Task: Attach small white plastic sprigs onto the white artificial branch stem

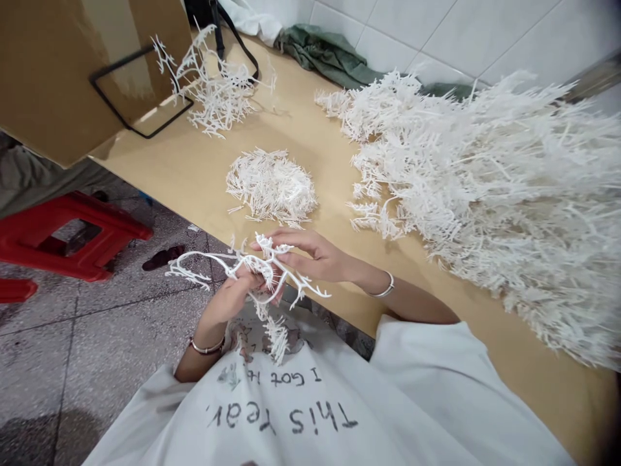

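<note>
Both hands hold a white plastic branch frame (218, 262) just off the near edge of the table. My left hand (231, 299) grips its stem from below, fingers curled around it. My right hand (313, 255) pinches small sprigs on the frame's upper part. Bare curved arms of the frame stick out to the left, and a tuft of sprigs hangs down toward my shirt. A small heap of loose white sprigs (272, 186) lies on the wooden table (194, 175) just beyond my hands.
A big pile of white branch frames (485, 194) fills the table's right side. Stripped frames (213, 90) lie at the far left by a cardboard box (58, 71). Green cloth (330, 58) rests against the tiled wall. A red stool (63, 236) stands on the floor.
</note>
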A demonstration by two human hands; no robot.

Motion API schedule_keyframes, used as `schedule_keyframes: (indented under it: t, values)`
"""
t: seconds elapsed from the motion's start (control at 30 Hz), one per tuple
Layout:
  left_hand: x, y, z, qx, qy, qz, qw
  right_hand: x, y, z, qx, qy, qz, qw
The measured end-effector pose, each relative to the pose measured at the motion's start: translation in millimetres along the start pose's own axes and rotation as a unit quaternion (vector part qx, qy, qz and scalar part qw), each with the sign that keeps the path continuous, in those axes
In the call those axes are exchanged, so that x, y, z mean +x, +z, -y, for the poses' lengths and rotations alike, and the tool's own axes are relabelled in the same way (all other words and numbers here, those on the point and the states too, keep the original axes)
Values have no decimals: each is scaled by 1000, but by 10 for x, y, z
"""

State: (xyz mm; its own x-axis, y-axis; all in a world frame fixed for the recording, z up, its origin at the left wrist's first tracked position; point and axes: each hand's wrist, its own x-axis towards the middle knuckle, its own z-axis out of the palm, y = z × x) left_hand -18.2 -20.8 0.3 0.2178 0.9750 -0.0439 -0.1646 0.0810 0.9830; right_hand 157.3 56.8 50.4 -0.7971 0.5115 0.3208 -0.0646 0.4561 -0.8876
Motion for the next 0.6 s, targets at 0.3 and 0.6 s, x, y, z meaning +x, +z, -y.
schedule_keyframes:
  t: [0.3, 0.6]
  values:
    - [-14, 73, -80, -43, 15, 13, 999, -53, 87, -44, -319, -53, -125, 938]
    - [101, 199, -146, -85, -1, -180, 980, -35, 15, 91, -449, -8, -22, 893]
